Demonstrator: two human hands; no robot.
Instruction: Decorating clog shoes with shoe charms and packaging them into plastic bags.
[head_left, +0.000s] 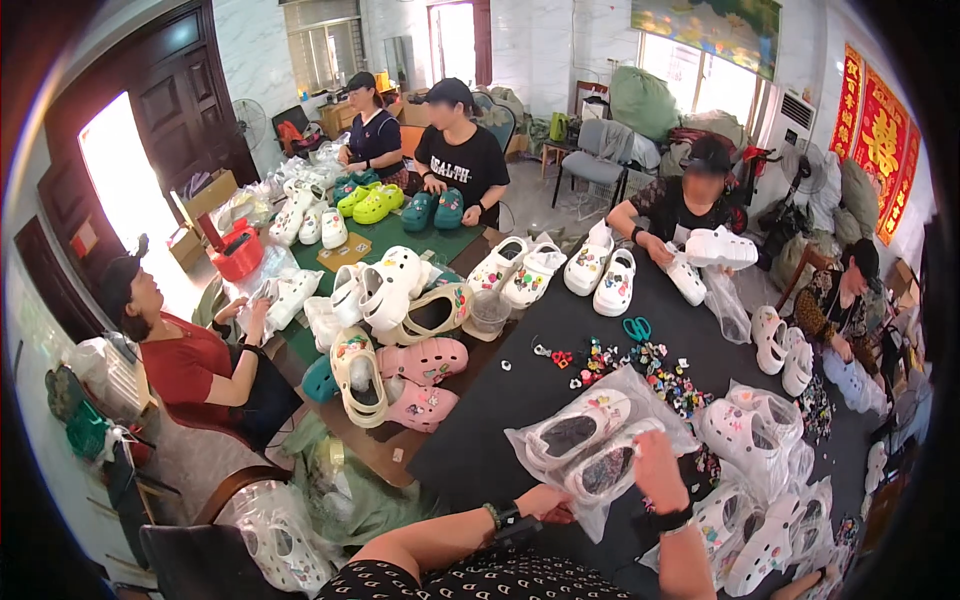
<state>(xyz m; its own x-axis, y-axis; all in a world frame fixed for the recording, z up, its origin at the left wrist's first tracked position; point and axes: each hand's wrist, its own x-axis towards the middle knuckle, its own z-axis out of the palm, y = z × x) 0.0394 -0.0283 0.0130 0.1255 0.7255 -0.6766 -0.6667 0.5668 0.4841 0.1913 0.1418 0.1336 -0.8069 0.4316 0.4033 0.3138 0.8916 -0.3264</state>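
Gripping the clear bag (604, 445) near the counter's (490, 420) near edge, left hand (545, 503) and right hand (660, 475) should pull evenly.

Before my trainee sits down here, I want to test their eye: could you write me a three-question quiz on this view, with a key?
1. What are the left hand and right hand both at?
A) the pink clogs
B) the bagged clogs
C) the red bucket

2. True or false: the scissors lie beside the charms on the black table.

3. What colour are the clogs directly left of the teal pair by the co-worker in the black T-shirt?

Key:
1. B
2. True
3. Lime green
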